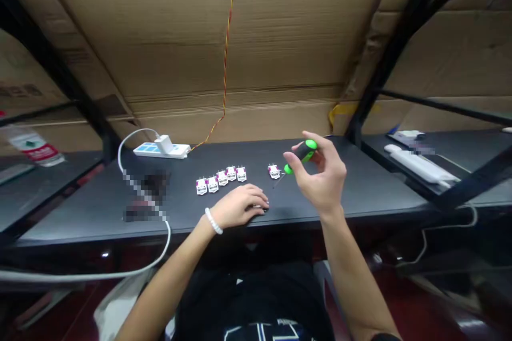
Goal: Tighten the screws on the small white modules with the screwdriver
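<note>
In my right hand [320, 168] is a screwdriver [302, 155] with a green and black handle, its thin shaft slanting down to the left toward the table. Just left of the shaft sits a single small white and purple part [274, 171]. My left hand [243, 205], with a white beaded bracelet at the wrist, rests on the table near its front edge; its fingers are curled around something small and dark, mostly hidden. Beyond it, several similar white and purple parts [222, 177] stand in a slanting row.
A white power strip [161, 150] with a plugged-in adapter lies at the back left, its white cable [168, 234] looping over the front edge. Black metal posts [384, 64] flank the black table [372, 186]. A twisted wire [226, 48] hangs behind. A plastic bottle [36, 146] lies far left.
</note>
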`<state>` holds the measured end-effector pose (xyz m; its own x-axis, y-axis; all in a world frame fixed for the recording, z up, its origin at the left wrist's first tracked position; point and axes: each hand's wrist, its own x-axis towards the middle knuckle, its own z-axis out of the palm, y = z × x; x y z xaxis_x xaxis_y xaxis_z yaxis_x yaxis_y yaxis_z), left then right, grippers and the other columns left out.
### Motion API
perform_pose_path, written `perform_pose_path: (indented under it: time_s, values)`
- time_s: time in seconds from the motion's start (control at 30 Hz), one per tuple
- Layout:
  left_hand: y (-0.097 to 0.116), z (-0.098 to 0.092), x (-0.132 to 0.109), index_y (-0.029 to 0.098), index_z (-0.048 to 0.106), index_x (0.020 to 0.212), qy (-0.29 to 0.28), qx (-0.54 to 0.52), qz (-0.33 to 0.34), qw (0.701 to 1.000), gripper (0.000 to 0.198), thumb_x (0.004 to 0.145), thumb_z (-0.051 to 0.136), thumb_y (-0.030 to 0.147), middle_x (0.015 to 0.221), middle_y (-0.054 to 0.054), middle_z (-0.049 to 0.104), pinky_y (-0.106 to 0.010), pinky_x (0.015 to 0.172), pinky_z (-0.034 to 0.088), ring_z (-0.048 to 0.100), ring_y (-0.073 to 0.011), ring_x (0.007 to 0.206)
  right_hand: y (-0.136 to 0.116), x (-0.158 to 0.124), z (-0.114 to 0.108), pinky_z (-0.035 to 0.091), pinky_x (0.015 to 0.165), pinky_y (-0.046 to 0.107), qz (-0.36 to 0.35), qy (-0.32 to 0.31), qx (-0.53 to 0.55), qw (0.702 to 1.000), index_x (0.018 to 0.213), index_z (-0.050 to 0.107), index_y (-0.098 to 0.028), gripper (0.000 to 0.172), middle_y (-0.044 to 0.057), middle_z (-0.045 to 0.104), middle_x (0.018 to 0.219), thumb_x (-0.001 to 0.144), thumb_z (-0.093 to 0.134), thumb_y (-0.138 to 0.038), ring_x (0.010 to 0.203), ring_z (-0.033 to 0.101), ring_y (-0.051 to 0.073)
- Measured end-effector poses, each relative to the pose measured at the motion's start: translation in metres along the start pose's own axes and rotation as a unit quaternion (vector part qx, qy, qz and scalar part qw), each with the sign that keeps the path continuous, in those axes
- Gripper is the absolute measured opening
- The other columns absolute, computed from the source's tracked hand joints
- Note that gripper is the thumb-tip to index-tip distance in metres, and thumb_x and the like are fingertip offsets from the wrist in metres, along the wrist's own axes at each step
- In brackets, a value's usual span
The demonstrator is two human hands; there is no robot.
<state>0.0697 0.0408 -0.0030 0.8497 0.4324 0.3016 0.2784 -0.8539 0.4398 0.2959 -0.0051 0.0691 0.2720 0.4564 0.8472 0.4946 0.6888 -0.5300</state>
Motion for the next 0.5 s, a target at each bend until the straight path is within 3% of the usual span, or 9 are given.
perform_pose_path:
  time_s: [0.27,0.5]
  values:
    - [0.002,0.006,0.011,0.021,0.080,0.100,0.024,0.027,-0.012,0.999,0.019,0.107,0.063,0.022,0.116,-0.007,0.082,-0.043,0.114,0.053,0.069,-0.0267,0.122,0.001,0.003,-0.005,0.070,0.082,0.037,-0.011,0.005,-0.001,1.000,0.131,0.071,-0.024,0.043,0.006,0.081,0.107,0.092,0.085,-0.037,0.091,0.082,0.023]
    - [-0.011,0.003,0.036,0.021,0.078,0.095,0.000,0.054,-0.033,0.998,0.016,0.102,0.064,0.015,0.113,-0.007,0.081,-0.040,0.108,0.054,0.070,-0.0253,0.116,0.004,0.005,-0.009,0.070,0.082,0.037,-0.016,0.015,-0.012,1.000,0.131,0.071,-0.025,0.042,0.005,0.081,0.109,0.093,0.084,-0.037,0.092,0.082,0.023]
